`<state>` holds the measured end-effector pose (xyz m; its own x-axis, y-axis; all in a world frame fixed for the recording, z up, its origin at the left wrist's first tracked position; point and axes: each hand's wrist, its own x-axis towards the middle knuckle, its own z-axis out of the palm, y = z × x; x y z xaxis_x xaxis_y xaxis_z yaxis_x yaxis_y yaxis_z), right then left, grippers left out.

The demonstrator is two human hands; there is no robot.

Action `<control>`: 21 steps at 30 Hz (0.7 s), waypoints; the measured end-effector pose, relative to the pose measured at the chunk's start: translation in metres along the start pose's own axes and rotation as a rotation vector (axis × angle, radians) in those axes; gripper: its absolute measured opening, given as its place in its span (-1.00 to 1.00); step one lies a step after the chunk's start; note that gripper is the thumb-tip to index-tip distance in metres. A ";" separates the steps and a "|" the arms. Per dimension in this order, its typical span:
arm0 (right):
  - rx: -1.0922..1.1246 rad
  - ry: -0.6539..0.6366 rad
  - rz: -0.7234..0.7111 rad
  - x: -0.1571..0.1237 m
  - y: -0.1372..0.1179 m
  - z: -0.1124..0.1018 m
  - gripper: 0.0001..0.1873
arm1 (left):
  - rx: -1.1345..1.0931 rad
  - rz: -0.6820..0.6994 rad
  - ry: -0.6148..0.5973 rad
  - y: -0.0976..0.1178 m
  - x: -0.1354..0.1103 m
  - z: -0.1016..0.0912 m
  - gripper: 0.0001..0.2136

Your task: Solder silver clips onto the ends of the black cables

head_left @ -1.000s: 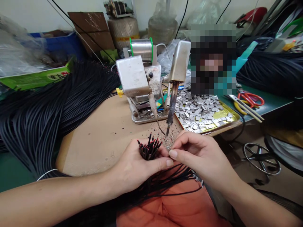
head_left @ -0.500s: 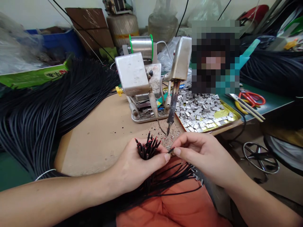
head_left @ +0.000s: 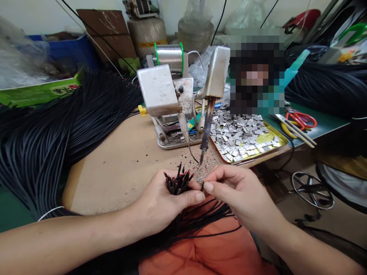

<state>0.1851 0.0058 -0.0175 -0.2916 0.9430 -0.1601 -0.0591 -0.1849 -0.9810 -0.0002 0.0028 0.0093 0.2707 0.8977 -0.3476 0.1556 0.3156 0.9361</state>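
My left hand [head_left: 169,200] is wrapped round a bundle of black cables [head_left: 178,182], whose red-tipped ends stick up above the fist. Close beside its thumb, my right hand [head_left: 233,189] pinches a single black cable [head_left: 203,186] by its end; the fingertips partly hide it. Just above the fingers, the tip of a soldering iron [head_left: 207,131] points down, with a thin solder feed tube [head_left: 193,152] curving toward it. More black cables [head_left: 197,223] trail below my hands over the orange-clad lap.
A yellow tray [head_left: 268,135] of small metal plates stands right of the soldering machine [head_left: 159,89], which carries a solder spool [head_left: 169,56]. Thick black cable bundles [head_left: 94,103] cover the left. Red-handled scissors [head_left: 304,119] and tweezers [head_left: 298,131] lie rightward. A person [head_left: 272,101] sits opposite, blurred.
My right hand has shifted slightly left, and the cable in its fingers now stands more upright. My left hand keeps its hold on the bundle. The view has shifted a little.
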 end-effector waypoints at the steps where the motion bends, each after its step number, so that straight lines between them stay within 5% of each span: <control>1: -0.001 -0.010 -0.005 0.000 0.000 0.000 -0.89 | 0.007 0.000 -0.012 0.000 0.000 0.000 -0.90; 5: -0.301 -0.062 -0.076 0.014 -0.011 -0.025 -0.92 | 0.024 -0.019 0.045 0.000 0.000 -0.001 -0.95; 8: -0.772 0.380 -0.399 0.032 -0.020 -0.057 -0.95 | 0.014 -0.038 0.094 -0.001 0.002 -0.002 -0.86; 10: -0.986 0.454 -0.502 0.040 -0.021 -0.071 -0.93 | 0.015 -0.042 0.084 -0.001 0.003 -0.002 -0.79; 16: -1.242 0.261 -0.557 0.050 -0.008 -0.073 -0.77 | 0.063 -0.034 0.121 0.002 0.004 -0.001 -0.79; 21: -1.136 0.343 -0.515 0.050 -0.007 -0.072 -0.88 | 0.025 -0.023 0.138 0.000 0.005 -0.002 -0.77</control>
<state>0.2391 0.0744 -0.0267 -0.2096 0.8888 0.4077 0.7981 0.3964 -0.4538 -0.0006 0.0074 0.0076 0.1338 0.9246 -0.3566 0.1847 0.3302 0.9256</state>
